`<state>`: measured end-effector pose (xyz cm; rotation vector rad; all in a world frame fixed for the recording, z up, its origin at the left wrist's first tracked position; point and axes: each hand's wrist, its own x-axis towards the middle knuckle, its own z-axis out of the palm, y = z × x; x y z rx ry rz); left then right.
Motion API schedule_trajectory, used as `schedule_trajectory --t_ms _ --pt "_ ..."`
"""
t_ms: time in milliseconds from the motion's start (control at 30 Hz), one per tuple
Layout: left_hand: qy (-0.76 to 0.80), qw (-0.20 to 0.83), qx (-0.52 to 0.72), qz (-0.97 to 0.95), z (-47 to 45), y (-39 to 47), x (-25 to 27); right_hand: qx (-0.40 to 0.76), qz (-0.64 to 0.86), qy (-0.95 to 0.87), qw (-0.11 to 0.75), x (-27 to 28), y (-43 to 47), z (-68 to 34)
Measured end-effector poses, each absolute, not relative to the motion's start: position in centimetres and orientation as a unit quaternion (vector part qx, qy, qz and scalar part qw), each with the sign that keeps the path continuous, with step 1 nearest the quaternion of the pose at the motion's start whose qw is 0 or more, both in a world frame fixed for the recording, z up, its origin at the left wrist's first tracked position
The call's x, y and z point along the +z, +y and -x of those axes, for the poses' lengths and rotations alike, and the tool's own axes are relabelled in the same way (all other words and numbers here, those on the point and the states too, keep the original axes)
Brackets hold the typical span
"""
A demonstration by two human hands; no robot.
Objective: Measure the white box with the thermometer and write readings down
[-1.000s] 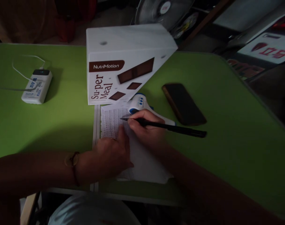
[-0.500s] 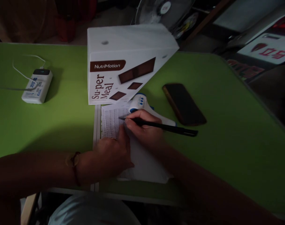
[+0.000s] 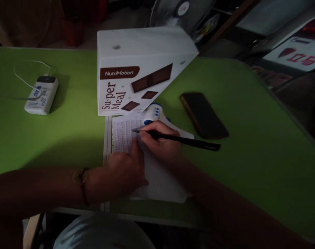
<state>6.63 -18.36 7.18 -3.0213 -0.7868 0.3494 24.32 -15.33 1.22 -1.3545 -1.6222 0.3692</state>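
Observation:
My right hand (image 3: pixel 161 141) is closed around a black pen (image 3: pixel 188 140), its tip on a sheet of paper (image 3: pixel 159 180) near small rows of handwriting. My left hand (image 3: pixel 124 171) rests on the same sheet, with the index finger stretched out just below the pen tip and the thumb out to the side. It holds nothing that I can see. Just beyond my right hand lies a white and blue infrared thermometer (image 3: pixel 155 112), partly covered by that hand. Behind the paper stands a white NutriMotion box (image 3: pixel 116 93).
A dark phone (image 3: pixel 204 116) lies on the green table (image 3: pixel 263 155) to the right. On the left sits a white power bank (image 3: pixel 42 95) with a white cable (image 3: pixel 24 79) plugged in. A fan (image 3: pixel 182 10) stands beyond the table's far edge.
The pen's back end has tipped slightly to the right and down, while its tip stays nearly in place. My left hand has hardly moved.

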Motion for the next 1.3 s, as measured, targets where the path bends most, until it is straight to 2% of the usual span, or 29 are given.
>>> schedule_trajectory --t_ms 133,333,533,867,1300 --pt "-0.251 0.013 0.111 0.962 -6.49 -18.48 7.17 0.164 0.563 -0.670 0.456 1.26 -15.39 -24.67" --pt "-0.258 -0.009 0.120 0.959 -6.56 -18.35 7.55 0.163 0.562 -0.649 0.486 1.17 -15.41 -24.32" --pt "-0.255 -0.007 0.109 0.961 -6.57 -18.38 7.05 0.156 0.590 -0.654 0.448 1.29 -15.44 -24.37" --pt "-0.252 -0.005 0.128 0.959 -6.61 -18.29 7.55 0.148 0.577 -0.637 0.489 0.91 -15.53 -24.27" --pt "-0.251 -0.005 0.112 0.961 -6.49 -18.25 7.43 0.152 0.580 -0.639 0.482 0.96 -15.37 -24.29"
